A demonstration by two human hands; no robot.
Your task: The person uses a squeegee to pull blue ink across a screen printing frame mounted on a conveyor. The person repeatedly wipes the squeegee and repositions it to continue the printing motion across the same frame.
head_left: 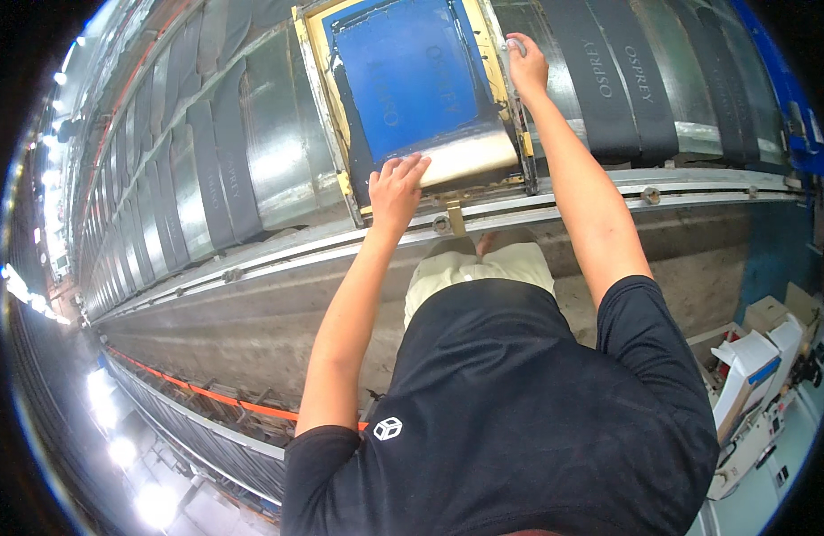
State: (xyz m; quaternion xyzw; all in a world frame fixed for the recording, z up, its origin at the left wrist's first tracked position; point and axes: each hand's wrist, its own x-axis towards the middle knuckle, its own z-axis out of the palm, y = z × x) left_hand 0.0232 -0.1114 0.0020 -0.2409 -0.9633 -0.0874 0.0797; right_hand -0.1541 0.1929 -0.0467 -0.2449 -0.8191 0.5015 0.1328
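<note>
In front of me lies a screen-printing frame [323,98] with metal rails, yellowish edging and a blue mesh panel [403,85] ringed by black ink. A pale, shiny strip [470,159] crosses its near end. My left hand [397,188] rests over the near left part of the frame, fingers stretched toward the strip's left end; whatever lies under the palm is hidden. At the right rail, farther up, my right hand [528,67] is closed with curled fingers against the frame's side. Part of that grip is hidden.
Dark fabric strips [599,80] with pale lettering lie across the long, glossy table [291,134], on both sides of the frame. A metal rail [599,201] with round fittings edges the table nearest me. Boxes and papers [751,366] sit at the lower right.
</note>
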